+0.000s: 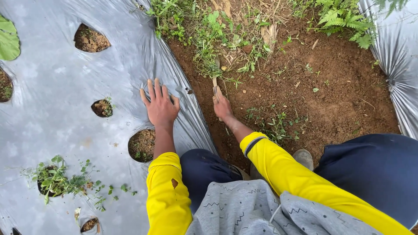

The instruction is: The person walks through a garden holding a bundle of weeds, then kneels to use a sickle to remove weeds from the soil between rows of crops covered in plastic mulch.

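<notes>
My left hand (160,104) lies flat with fingers spread on the silver plastic mulch sheet (56,74), just above a round planting hole (141,145) showing soil. My right hand (222,106) is closed around the wooden handle of a small hand tool (215,82), whose tip points into a patch of green weeds (217,39) on the bare brown soil furrow (331,87). Both arms wear yellow sleeves. My knees in dark blue trousers and a grey patterned cloth fill the bottom of the view.
Several more holes pierce the mulch sheet, one with a small weedy plant (54,178) at lower left. A second silver sheet (398,65) borders the furrow on the right. Ferns (344,19) grow at the top right. A shoe tip (303,157) rests on the soil.
</notes>
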